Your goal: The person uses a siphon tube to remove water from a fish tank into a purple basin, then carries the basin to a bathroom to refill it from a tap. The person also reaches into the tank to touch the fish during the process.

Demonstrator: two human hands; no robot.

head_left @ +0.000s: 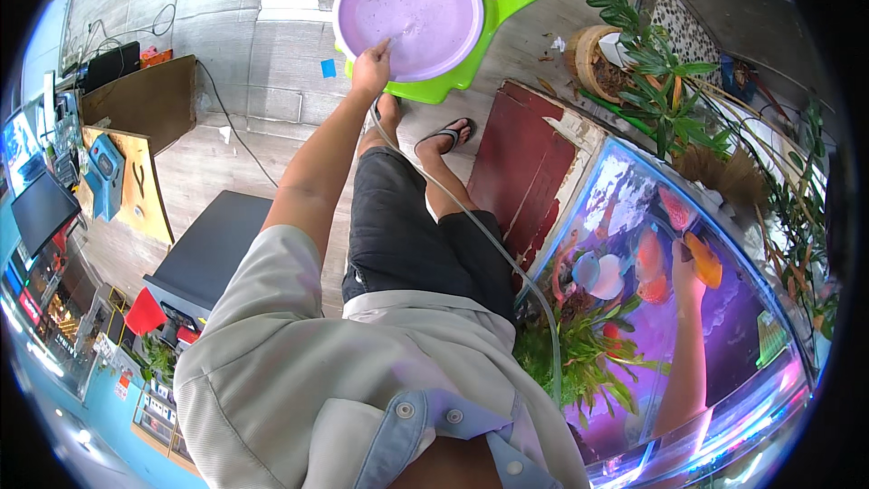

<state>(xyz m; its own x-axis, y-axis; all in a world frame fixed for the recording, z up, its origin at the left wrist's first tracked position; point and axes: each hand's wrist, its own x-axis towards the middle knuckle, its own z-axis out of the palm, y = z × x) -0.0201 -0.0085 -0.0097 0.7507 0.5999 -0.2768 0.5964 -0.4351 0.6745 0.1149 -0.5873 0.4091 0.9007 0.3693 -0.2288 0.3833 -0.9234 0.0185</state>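
A clear hose runs in a curve from the planted end of the fish tank to my left hand. My left fingers are closed around it over the near rim of the lilac basin. Shallow water with dark specks lies in that basin, and ripples show beyond my fingertips. The basin rests on a green plastic chair. My right arm reaches down into the tank, and my right hand is underwater beside an orange fish. Its fingers are blurred and partly hidden by the water.
Red and pale discus fish swim near my right hand. Green water plants fill the tank's near left part. A worn red cabinet panel stands beside my feet. A potted plant is beyond the tank; a dark-topped box is at left.
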